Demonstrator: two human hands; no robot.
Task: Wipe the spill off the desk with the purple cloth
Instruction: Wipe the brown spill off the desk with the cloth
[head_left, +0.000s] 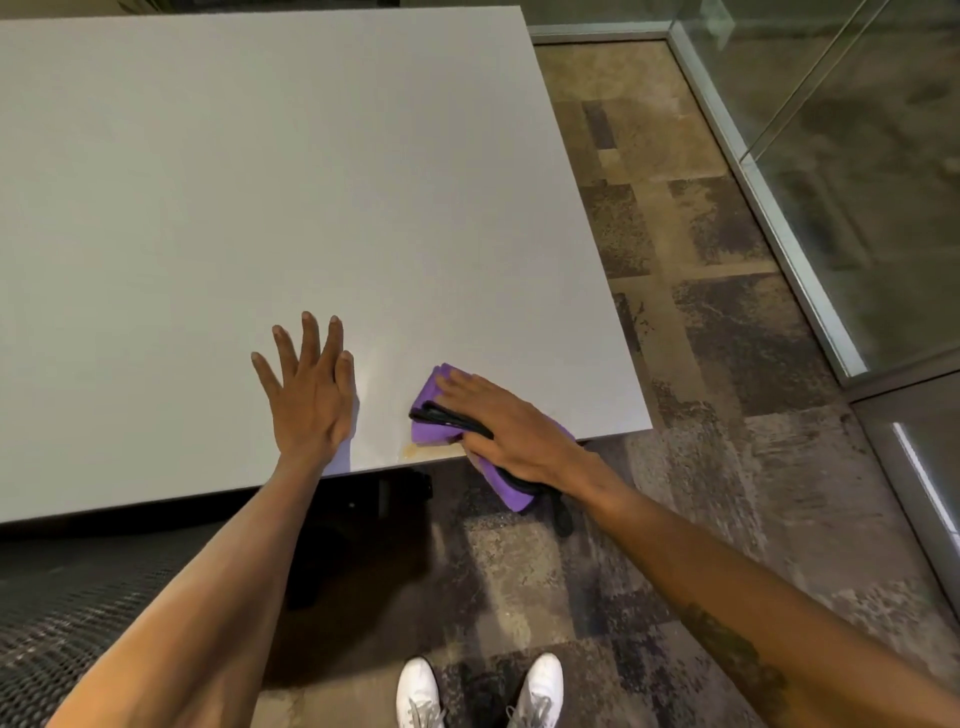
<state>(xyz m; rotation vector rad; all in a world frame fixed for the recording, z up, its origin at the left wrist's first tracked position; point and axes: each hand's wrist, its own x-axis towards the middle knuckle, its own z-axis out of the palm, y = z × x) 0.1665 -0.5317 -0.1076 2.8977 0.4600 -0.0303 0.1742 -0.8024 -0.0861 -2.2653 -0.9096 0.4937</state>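
A purple cloth (431, 415) with a black edge lies folded at the near right corner of the white desk (260, 182), part of it hanging over the near edge. My right hand (506, 431) presses flat on top of it. A small yellowish-brown spill (421, 452) shows on the desk just beside the cloth, at the near edge. A faint wet streak runs up from there between my hands. My left hand (311, 387) rests flat on the desk to the left of the spill, fingers spread, holding nothing.
Patterned carpet (701, 312) lies to the right of the desk. A glass partition with a metal frame (789, 218) runs along the far right. A dark mesh chair (62, 613) is at the lower left. My white shoes (478, 691) stand below the desk edge.
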